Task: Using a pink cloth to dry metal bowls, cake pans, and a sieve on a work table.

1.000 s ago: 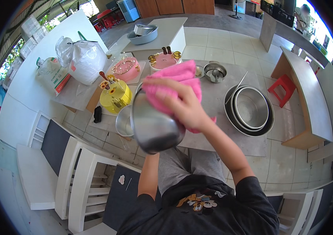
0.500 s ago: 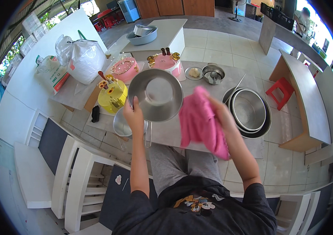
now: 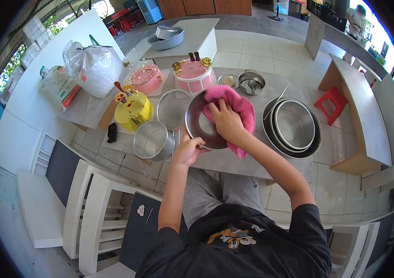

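Observation:
Tilted over the table, a stainless steel mixing bowl (image 3: 196, 121) has its lower rim gripped by my left hand (image 3: 189, 149), thumb over the edge. My right hand (image 3: 228, 121) is closed on a pink cloth (image 3: 242, 109) and presses it against the bowl's inside right wall; part of the cloth hangs over the rim. Left of the bowl lies a round sieve (image 3: 173, 111) with a wire handle. A metal pot (image 3: 153, 141) stands close to my left wrist.
A yellow cake (image 3: 134, 113) and two pink cakes (image 3: 146, 79) (image 3: 192, 76) line the table's far left side. Small metal bowls (image 3: 251, 82) sit at the back. Nested metal pans (image 3: 294, 126) stand at the right. White chairs (image 3: 97, 222) are close on my left.
The bowl has moved right and down and turned its opening toward my right hand. The pink cloth, swinging beside the bowl before, is now inside it. The sieve has come into view.

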Tool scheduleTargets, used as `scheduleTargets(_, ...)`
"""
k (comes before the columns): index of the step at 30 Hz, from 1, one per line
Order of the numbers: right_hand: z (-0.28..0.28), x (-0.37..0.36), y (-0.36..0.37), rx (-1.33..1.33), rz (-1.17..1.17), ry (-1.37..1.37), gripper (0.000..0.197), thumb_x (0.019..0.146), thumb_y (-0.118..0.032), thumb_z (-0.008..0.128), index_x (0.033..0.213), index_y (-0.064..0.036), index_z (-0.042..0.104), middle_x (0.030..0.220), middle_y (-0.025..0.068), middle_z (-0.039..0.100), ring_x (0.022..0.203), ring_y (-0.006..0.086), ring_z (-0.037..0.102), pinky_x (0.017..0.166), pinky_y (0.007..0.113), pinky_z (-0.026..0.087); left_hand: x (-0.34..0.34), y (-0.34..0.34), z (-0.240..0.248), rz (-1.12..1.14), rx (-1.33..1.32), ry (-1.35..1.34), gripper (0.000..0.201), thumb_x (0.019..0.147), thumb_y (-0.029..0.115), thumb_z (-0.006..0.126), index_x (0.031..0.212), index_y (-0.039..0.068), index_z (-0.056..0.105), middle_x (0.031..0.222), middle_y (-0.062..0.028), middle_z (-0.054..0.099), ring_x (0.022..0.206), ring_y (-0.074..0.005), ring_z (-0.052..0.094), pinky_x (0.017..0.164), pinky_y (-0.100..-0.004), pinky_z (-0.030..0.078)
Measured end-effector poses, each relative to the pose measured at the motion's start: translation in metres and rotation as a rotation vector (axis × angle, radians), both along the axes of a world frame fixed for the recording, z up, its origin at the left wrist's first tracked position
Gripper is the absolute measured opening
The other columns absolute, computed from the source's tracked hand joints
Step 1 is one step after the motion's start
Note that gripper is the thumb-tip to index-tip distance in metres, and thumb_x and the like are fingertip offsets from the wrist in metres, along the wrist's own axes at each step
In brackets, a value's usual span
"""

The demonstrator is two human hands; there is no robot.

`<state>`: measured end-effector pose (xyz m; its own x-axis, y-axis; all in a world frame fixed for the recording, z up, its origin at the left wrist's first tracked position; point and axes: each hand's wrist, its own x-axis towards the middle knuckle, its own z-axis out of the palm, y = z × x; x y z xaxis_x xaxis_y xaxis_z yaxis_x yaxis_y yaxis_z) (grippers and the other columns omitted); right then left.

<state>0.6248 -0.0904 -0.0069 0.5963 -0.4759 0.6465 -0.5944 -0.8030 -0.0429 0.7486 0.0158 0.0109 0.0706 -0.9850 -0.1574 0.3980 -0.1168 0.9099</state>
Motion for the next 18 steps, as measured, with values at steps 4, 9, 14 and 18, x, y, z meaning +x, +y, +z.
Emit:
scheduleTargets(4, -0.006, 0.028, 0.002, 0.701, 0.253, -0.723, 0.048, 0.073, -0.002, 0.056, 0.116, -0.0096, 0.037, 0.096, 0.0112, 0.046, 0.072, 0.0208, 0.051, 0.060, 0.030, 0.045, -0.014, -0.003, -0.007, 0.038, -0.051, -0.009, 0.068, 0.072, -0.009, 0.042, 0.130, 0.014, 0.018, 0.108, -0.0111, 0.046, 0.084, -0.0190, 0.057, 0.065, -0.0376, 0.055)
scheduleTargets(9, 0.022, 0.016, 0.004, 1.043, 0.548, -0.064, 0.020, 0.078, -0.009, 0.050, 0.097, -0.0056, 0.052, 0.091, 0.0070, 0.054, 0.082, 0.0173, 0.053, 0.074, 0.028, 0.042, 0.011, 0.004, -0.006, 0.100, -0.127, -0.132, 0.074, 0.069, -0.010, 0.041, 0.133, 0.017, 0.014, 0.111, -0.0132, 0.043, 0.086, -0.0235, 0.057, 0.066, -0.0400, 0.055)
scheduleTargets(14, 0.000, 0.009, -0.009, 0.135, 0.011, 0.347, 0.028, 0.076, -0.016, 0.055, 0.103, -0.0069, 0.057, 0.103, 0.0119, 0.056, 0.092, 0.0274, 0.055, 0.076, 0.035, 0.045, 0.008, 0.016, -0.016, 0.086, 0.036, 0.010, 0.080, 0.066, -0.011, 0.042, 0.133, 0.022, 0.012, 0.113, -0.0137, 0.041, 0.087, -0.0259, 0.056, 0.065, -0.0425, 0.055)
scheduleTargets(18, -0.003, 0.024, -0.006, 0.459, 0.598, -0.337, 0.038, 0.079, -0.011, 0.051, 0.116, -0.0067, 0.047, 0.105, 0.0063, 0.050, 0.097, 0.0173, 0.047, 0.084, 0.025, 0.037, 0.003, 0.013, -0.014, 0.112, 0.011, -0.061, 0.085, 0.066, -0.013, 0.041, 0.134, 0.026, 0.009, 0.114, -0.0120, 0.040, 0.087, -0.0227, 0.055, 0.064, -0.0383, 0.055)
